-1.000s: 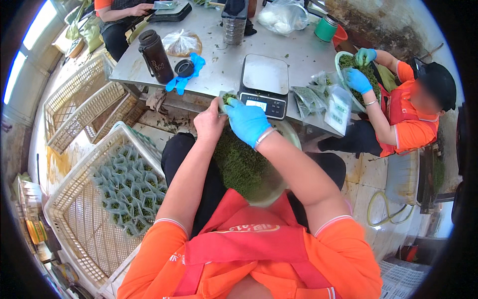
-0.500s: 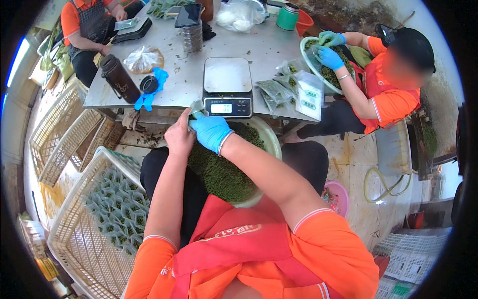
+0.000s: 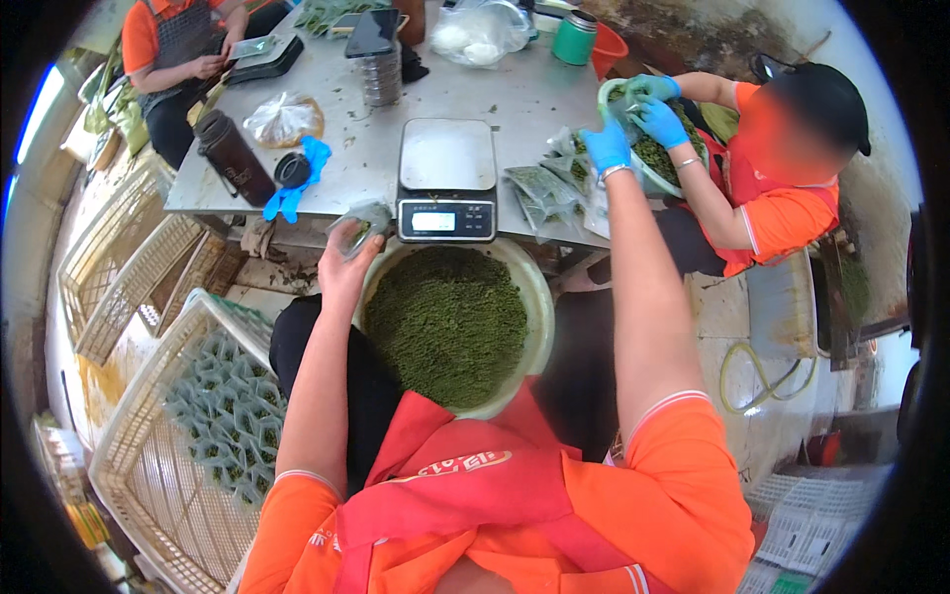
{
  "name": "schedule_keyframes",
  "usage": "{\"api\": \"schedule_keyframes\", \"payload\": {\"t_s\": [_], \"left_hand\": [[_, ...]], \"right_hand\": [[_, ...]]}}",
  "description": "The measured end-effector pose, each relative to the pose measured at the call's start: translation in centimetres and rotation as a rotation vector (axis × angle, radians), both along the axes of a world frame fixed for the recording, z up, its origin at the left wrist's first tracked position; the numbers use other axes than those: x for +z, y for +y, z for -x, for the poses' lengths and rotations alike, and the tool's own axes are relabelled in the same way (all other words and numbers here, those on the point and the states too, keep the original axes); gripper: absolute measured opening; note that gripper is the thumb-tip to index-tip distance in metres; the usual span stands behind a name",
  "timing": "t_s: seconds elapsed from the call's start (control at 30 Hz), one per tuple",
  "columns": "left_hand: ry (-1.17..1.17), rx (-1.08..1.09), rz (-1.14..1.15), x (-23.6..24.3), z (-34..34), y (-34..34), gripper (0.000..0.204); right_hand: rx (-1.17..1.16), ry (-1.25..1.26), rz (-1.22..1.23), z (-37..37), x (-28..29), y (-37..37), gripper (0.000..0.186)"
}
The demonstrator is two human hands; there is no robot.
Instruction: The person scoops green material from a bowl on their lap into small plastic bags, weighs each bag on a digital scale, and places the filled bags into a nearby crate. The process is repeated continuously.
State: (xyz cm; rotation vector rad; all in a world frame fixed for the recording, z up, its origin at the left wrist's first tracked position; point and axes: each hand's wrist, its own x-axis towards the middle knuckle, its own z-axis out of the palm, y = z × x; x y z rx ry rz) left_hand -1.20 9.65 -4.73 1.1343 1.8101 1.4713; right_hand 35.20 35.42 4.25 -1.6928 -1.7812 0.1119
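Note:
My bare left hand (image 3: 346, 251) is closed around the lower part of a small clear plastic bag (image 3: 370, 217), just left of the digital scale (image 3: 446, 178). Some dark green stuff shows in the bag. My blue-gloved right hand (image 3: 608, 148) is stretched far to the right, above flat filled plastic bags (image 3: 546, 190) and a white packet (image 3: 597, 214), close to a co-worker's basin. Its fingertips point away, and whether they grip anything is unclear. Between my knees stands a pale round basin (image 3: 537, 315) full of fine green granules (image 3: 445, 322). Nothing lies on the scale's plate.
At my left a plastic crate (image 3: 129, 445) holds several filled bags (image 3: 228, 416). A dark bottle (image 3: 235, 156), its lid (image 3: 293, 169) and a blue glove (image 3: 309, 178) lie across the metal table (image 3: 356, 163). Across at right, a co-worker's gloved hands (image 3: 658, 114) work over a green-filled basin (image 3: 643, 173).
My right hand has let go of the small bag and swung right toward the flat bags. My left hand has moved slightly left and down, keeping the bag. The granule basin is now uncovered.

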Motion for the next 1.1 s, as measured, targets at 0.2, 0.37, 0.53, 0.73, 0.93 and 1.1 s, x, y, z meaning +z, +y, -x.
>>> {"api": "schedule_keyframes", "payload": {"t_s": [0.2, 0.37, 0.53, 0.73, 0.93, 1.1], "left_hand": [[-0.084, -0.015, 0.007, -0.1, 0.1, -0.5, 0.052], [-0.359, -0.003, -0.022, 2.0, 0.5, -2.4, 0.047], [-0.387, 0.069, -0.230, 5.4, 5.6, -8.5, 0.040], [0.197, 0.695, -0.021, 6.3, 19.7, -27.4, 0.045], [0.532, 1.085, 0.527, 4.0, 29.1, -41.7, 0.055], [0.509, 1.010, 0.856, -1.4, 31.8, -43.5, 0.052]], "right_hand": [[0.273, 0.448, -0.086, 3.2, -0.5, -0.7, 0.026], [0.525, 0.001, -0.526, 14.6, 1.4, -11.4, 0.035], [0.722, -0.103, -0.238, 16.1, -1.1, -14.4, 0.042], [0.569, 0.221, -0.103, 11.3, -2.3, -19.9, 0.036], [0.731, 0.527, 0.371, 10.1, -8.9, -25.7, 0.030], [0.751, 0.336, 0.496, 11.1, -9.5, -28.0, 0.028]]}}
